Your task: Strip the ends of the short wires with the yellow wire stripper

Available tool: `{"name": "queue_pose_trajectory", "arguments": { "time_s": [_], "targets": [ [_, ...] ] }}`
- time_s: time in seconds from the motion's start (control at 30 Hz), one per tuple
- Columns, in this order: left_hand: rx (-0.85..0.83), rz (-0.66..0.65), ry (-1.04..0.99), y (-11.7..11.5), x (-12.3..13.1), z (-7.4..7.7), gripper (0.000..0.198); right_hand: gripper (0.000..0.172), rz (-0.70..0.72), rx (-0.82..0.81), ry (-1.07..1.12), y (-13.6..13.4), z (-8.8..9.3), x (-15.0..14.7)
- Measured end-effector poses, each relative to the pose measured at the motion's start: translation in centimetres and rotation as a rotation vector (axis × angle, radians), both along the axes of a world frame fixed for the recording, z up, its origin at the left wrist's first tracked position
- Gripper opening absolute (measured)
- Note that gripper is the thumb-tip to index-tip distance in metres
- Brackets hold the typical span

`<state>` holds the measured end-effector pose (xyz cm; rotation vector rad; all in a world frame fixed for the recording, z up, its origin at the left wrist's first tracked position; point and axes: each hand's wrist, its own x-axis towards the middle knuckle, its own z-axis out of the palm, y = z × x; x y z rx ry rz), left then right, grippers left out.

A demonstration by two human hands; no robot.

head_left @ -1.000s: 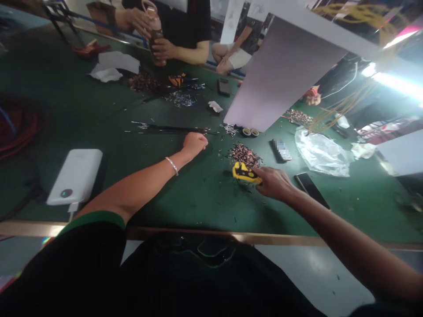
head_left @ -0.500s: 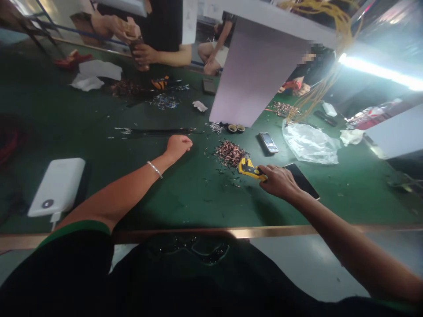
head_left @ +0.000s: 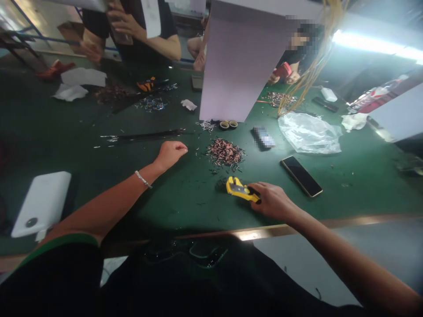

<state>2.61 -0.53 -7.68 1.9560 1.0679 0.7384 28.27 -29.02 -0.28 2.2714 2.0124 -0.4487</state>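
My right hand [head_left: 272, 201] is wrapped round the handles of a yellow wire stripper [head_left: 240, 190], low over the green table. The tool's jaws point left, on the near side of a pile of short copper and black wire pieces [head_left: 225, 153]. Some dark scraps [head_left: 220, 184] lie beside the jaws. Left of the pile is my left hand [head_left: 171, 155], its thumb and fingers pressed together; whatever they pinch, if anything, is too small to make out. Just beyond it lies a bundle of long black wires [head_left: 142, 135] with bare silvery ends.
A smartphone [head_left: 301, 176], a keypad phone [head_left: 263, 137] and a clear plastic bag [head_left: 310, 134] lie to the right. A white power bank [head_left: 42, 203] sits at the left. Two tape rolls [head_left: 228, 125] stand by the pale upright panel [head_left: 241, 66]. Co-workers' hands [head_left: 124, 24] show across the table.
My right hand has drawn the wire stripper off the pile toward the table's front edge. The left hand is slightly nearer to me, still closed. The view has shifted a little.
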Motion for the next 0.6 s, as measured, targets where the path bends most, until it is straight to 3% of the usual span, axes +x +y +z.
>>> {"name": "queue_pose_trajectory", "arguments": {
  "time_s": [0.17,0.4,0.6],
  "targets": [
    [-0.008,0.025,0.046,-0.9,0.2,0.8,0.021,0.035,0.032,-0.053,-0.053,-0.2,0.2,-0.6],
    [-0.088,0.081,-0.031,-1.1,0.2,0.8,0.019,0.032,-0.108,0.024,0.03,0.3,0.3,1.1],
    [-0.107,0.12,-0.09,-0.9,0.0,0.7,0.017,0.031,-0.187,0.036,-0.059,5.1,1.1,1.7]
  ]
}}
